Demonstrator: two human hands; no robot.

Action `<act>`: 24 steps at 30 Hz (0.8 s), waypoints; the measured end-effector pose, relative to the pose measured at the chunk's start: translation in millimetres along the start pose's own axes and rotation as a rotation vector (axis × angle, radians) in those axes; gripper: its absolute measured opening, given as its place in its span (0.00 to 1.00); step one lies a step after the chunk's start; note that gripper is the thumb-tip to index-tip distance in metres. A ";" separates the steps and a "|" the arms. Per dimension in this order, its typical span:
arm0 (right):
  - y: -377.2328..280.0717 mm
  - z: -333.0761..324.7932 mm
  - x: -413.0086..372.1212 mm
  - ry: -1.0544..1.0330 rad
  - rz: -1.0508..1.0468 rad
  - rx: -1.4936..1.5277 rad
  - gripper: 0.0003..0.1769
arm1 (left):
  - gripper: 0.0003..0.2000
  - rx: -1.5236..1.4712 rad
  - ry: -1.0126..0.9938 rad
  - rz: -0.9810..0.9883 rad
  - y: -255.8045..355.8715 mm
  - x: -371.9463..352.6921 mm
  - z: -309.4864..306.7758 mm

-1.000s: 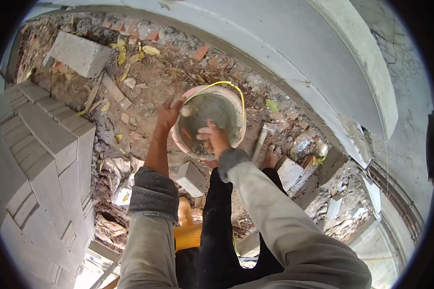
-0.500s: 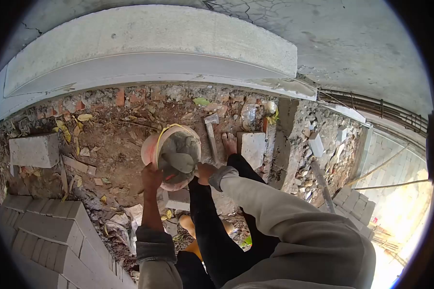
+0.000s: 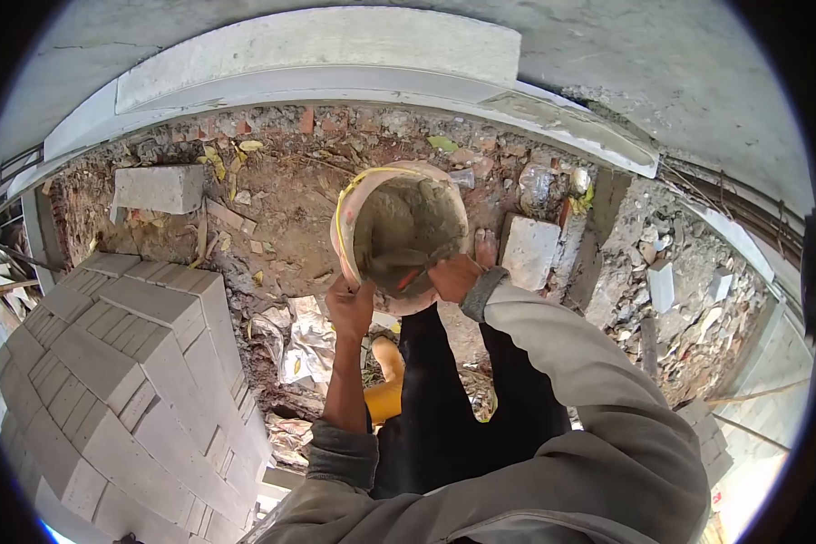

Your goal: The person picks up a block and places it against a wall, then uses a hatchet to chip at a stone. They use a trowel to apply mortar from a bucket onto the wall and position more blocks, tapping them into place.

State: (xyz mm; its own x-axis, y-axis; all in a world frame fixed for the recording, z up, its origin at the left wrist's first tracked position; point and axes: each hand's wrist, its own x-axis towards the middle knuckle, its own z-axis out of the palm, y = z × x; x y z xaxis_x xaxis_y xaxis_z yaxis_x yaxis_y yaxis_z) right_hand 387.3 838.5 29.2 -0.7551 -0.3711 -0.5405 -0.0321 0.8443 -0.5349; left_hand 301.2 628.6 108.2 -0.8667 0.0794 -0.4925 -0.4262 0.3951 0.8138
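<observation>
A mortar-stained bucket (image 3: 346, 218) with a yellow handle along its rim is in front of my legs, its mouth facing up towards me. My left hand (image 3: 350, 305) is closed on the near left of the rim. At the near right my right hand (image 3: 455, 277) is closed on the rim, fingertips inside the bucket. Wet grey mortar (image 3: 399, 213) coats the inside. A grey, trowel-like blade (image 3: 395, 259) lies near my right fingers, with a small red-orange piece (image 3: 410, 280) beside it. Whether my right hand also holds its handle cannot be made out.
Stacked grey blocks (image 3: 145, 317) rise at the left. A loose block (image 3: 159, 189) lies beyond them, and another pale block (image 3: 529, 251) beside a bare foot (image 3: 486, 246). A hammer head (image 3: 462, 178) shows behind the bucket. Rubble (image 3: 644, 249) covers the right; a wall (image 3: 335, 45) bounds the far side.
The bucket has come up closer to me and shifted right with both hands on it, covering the hammer's handle. Less of the grey mortar heap shows inside. My view has shifted left.
</observation>
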 end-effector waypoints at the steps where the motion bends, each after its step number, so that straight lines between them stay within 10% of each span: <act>1: 4.5 -20.3 -17.5 -0.030 0.030 0.089 0.17 | 0.01 0.004 -0.008 -0.013 1.3 -7.3 8.7; 16: 91.6 -83.3 -229.3 0.181 0.229 1.338 0.18 | 0.06 -0.420 0.076 -0.246 23.5 -91.7 122.6; 24: 66.6 -100.5 -64.8 1.028 0.441 0.955 0.26 | 0.12 -0.420 0.267 -0.403 -18.5 -130.4 131.3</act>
State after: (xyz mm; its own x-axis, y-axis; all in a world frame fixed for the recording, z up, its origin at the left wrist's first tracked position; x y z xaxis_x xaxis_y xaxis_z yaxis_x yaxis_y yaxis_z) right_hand 368.4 957.6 93.8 -0.7250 0.6201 -0.2998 0.4465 0.0917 -0.8901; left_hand 456.1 731.1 116.9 -0.6287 -0.2523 -0.7356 -0.7506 -0.0507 0.6588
